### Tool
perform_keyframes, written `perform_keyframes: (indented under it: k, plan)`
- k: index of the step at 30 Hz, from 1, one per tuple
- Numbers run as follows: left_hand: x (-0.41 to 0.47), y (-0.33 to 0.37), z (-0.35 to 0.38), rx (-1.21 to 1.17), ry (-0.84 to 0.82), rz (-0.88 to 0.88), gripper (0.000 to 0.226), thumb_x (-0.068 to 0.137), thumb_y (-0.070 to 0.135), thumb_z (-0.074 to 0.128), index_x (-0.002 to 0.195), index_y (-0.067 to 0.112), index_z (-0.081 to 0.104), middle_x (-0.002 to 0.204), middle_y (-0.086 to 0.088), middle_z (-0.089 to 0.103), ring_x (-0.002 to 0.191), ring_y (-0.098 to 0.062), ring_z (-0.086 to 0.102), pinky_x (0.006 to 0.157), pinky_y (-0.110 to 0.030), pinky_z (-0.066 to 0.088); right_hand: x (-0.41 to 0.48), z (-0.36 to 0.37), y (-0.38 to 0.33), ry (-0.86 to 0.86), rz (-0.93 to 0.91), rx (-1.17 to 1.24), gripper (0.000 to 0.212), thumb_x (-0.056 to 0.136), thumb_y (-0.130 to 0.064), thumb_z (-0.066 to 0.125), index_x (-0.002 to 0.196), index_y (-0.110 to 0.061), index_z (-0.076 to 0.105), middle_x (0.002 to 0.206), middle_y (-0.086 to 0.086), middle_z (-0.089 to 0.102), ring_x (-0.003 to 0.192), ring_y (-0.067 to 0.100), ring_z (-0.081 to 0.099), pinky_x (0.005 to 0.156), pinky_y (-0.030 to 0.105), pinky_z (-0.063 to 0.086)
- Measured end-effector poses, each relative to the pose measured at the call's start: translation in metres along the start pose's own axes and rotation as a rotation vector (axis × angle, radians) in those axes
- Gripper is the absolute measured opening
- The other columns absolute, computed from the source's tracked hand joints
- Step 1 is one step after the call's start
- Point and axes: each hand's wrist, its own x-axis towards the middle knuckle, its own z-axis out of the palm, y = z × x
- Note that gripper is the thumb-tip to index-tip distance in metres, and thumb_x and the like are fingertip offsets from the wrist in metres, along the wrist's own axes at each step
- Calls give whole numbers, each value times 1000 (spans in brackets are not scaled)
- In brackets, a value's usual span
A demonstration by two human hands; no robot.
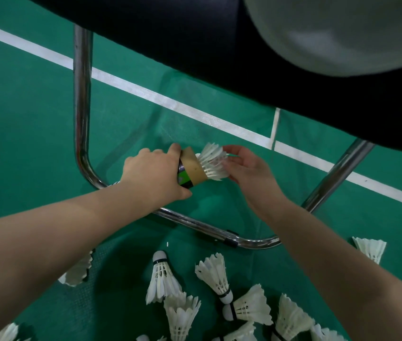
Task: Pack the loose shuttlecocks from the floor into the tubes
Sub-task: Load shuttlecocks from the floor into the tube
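Tube (pixel 190 170) is gripped in left hand (pixel 153 173), fingers closed around it, open end toward the right. Shuttlecock (pixel 213 163) is seated cork-first in the tube mouth, feathers pinched by right hand (pixel 249 168). Loose shuttlecocks (pixel 216 274) lie on green floor (pixel 22 107) below.

I am seeing a tube (pixel 193 170) of matt brown cardboard, with a glossy printed wrap in black and green lower down. The shuttlecock (pixel 214 164) at its mouth is showing white feathers, ragged at the tips. The floor (pixel 35 114) is looking like matt green matting with a fine rough texture. The chair frame (pixel 81 99) is gleaming as polished chromed metal, scuffed at the bend.
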Motion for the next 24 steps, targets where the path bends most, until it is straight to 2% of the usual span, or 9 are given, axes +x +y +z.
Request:
perform_keyframes:
  k: [4, 7, 9, 11, 12, 15, 18, 21, 24]
  plan:
    - [-4, -2, -4, -9, 27, 19, 70, 68, 63, 66, 116, 22, 36, 93, 0, 55, 90, -24, 49, 67, -33, 39, -7, 12, -7, -86, -20, 3, 21, 92, -6, 52, 91, -25, 61, 90, -3, 66, 89, 13, 60, 96, 37, 46]
    - [-8, -4, -6, -26, 49, 36, 71, 68, 62, 66, 117, 21, 37, 99, -1, 59, 95, -25, 52, 69, -33, 40, -9, 14, -12, -279, -7, -11, 24, 80, -5, 57, 95, -23, 63, 95, -2, 65, 94, 14, 58, 91, 33, 46]
    - [-12, -4, -8, -40, 57, 46, 69, 68, 62, 67, 116, 21, 37, 100, 0, 59, 97, -25, 52, 71, -34, 40, -11, 14, -14, -445, 3, -112, 41, 64, -10, 53, 101, -22, 66, 109, 8, 65, 108, 25, 57, 96, 39, 44]
    - [-18, -4, -11, -44, 54, 71, 65, 68, 61, 67, 111, 21, 38, 96, 1, 58, 95, -25, 52, 70, -32, 40, -11, 14, -16, -559, -10, -194, 48, 59, -10, 51, 104, -15, 68, 117, 20, 61, 116, 37, 51, 102, 50, 40]
    - [-21, -4, -12, -44, 48, 87, 64, 68, 61, 67, 108, 20, 38, 93, 1, 56, 94, -25, 52, 69, -32, 40, -10, 14, -17, -602, -6, -204, 49, 59, -9, 51, 105, -11, 67, 119, 22, 60, 116, 38, 51, 103, 50, 40]
    - [-30, -6, -13, -27, 44, 120, 61, 70, 60, 66, 106, 19, 38, 87, 2, 52, 90, -24, 52, 68, -31, 41, -9, 18, -19, -743, 67, -221, 52, 59, -9, 54, 108, 5, 61, 111, 21, 61, 101, 26, 58, 97, 37, 43]
    - [-38, -8, -8, 23, 48, 148, 61, 71, 63, 62, 106, 20, 37, 83, 4, 49, 80, -22, 45, 65, -30, 37, -10, 29, -16, -843, 122, -317, 49, 55, -17, 62, 96, 10, 55, 92, 9, 54, 87, 19, 48, 84, 35, 38]
    - [-45, -11, -3, 57, 54, 165, 55, 73, 66, 55, 93, 22, 29, 77, 6, 41, 76, -19, 40, 63, -30, 35, -17, 42, -11, -835, 141, -239, 22, 63, -12, 59, 83, -4, 59, 84, 6, 53, 83, 17, 47, 83, 35, 38]
    - [-43, -14, 0, 47, 65, 152, 54, 73, 61, 57, 99, 21, 33, 87, 3, 53, 83, -22, 48, 65, -31, 37, -22, 49, -4, -592, 127, -21, 14, 66, -17, 59, 76, -9, 63, 78, 5, 58, 77, 14, 54, 81, 32, 44]
